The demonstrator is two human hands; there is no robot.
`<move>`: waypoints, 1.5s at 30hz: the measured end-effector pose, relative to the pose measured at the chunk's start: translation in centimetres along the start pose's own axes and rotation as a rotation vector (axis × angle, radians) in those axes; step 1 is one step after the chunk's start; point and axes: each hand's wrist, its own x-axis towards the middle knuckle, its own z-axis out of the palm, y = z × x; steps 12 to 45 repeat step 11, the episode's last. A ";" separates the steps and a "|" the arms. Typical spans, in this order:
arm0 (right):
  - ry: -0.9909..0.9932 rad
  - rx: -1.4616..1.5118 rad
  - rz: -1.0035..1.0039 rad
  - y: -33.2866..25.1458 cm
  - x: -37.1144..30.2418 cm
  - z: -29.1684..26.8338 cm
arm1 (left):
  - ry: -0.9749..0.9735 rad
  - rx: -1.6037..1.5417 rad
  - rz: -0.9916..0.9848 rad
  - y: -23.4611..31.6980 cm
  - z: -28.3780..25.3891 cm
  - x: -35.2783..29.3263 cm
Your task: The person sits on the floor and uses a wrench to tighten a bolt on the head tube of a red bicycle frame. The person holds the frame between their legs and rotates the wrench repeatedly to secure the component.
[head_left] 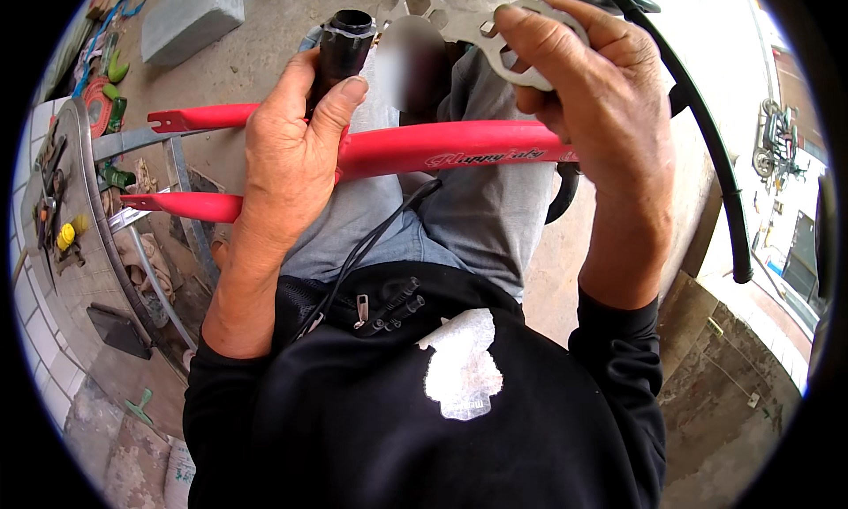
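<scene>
A red bicycle frame lies crosswise over my lap, its two forked ends pointing left. My left hand is closed around a short black tube standing upright by the frame. The tube's top is open, with a notched collar below the rim. How its lower end meets the frame is hidden by my fingers. In my right hand is a flat metal wrench with hexagonal and round cutouts, pinched by the ring at its right end. The wrench extends left toward the tube, above the frame.
At the left stands a round-edged table bearing tools and a yellow item. A grey block rests on the floor at the far left. A curved black tube arcs down at the right, beside my right forearm.
</scene>
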 end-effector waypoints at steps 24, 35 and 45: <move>-0.016 -0.007 0.298 -2.6 3.5 -1.9 | 0.008 -0.033 0.003 0.1 0.1 0.1; -0.016 -0.007 0.298 -2.6 3.5 -1.9 | 0.008 -0.033 0.003 0.1 0.1 0.1; -0.016 -0.007 0.298 -2.6 3.5 -1.9 | 0.008 -0.033 0.003 0.1 0.1 0.1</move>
